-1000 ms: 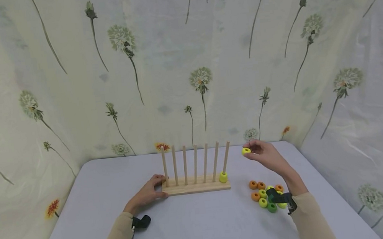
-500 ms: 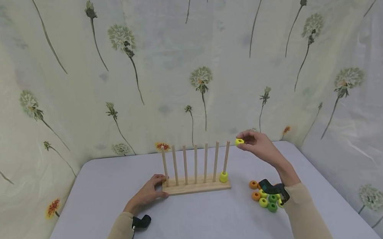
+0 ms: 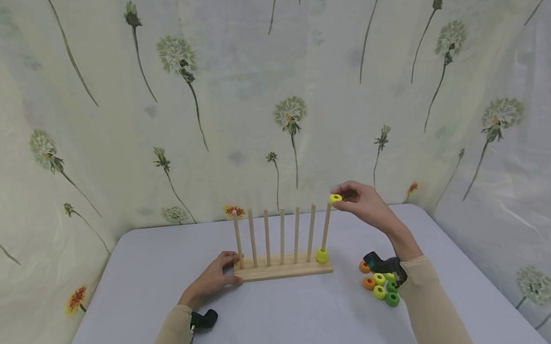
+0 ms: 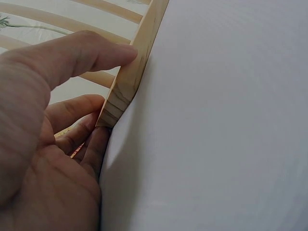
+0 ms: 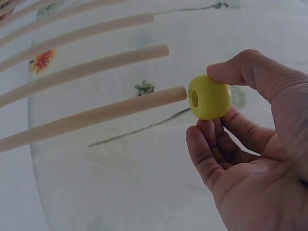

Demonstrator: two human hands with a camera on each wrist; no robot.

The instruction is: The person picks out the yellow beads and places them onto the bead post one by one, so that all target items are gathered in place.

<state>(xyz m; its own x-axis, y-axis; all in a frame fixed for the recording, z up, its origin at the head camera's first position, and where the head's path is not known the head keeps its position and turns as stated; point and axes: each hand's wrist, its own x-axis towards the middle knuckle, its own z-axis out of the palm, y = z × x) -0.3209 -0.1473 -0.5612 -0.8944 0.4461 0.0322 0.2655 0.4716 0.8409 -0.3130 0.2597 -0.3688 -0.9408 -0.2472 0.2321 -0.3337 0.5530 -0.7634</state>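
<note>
My right hand pinches a yellow bead between thumb and fingers. The bead's hole faces the tip of the rightmost peg, with a sliver of space between them in the right wrist view. That peg belongs to a wooden peg rack with several upright pegs in a row. Around its foot sits at least one yellow bead. At the rack's left end, my left hand grips the base, thumb on the front edge and fingers behind. The other pegs are bare.
Loose orange beads, yellow beads and green beads lie on the white table right of the rack. The right wrist camera and forearm cover part of this group. A flower-patterned curtain hangs behind.
My right hand has carried the yellow bead left and up, from beside the rack to the tip of the rightmost peg. The left hand and the rack have stayed put.
</note>
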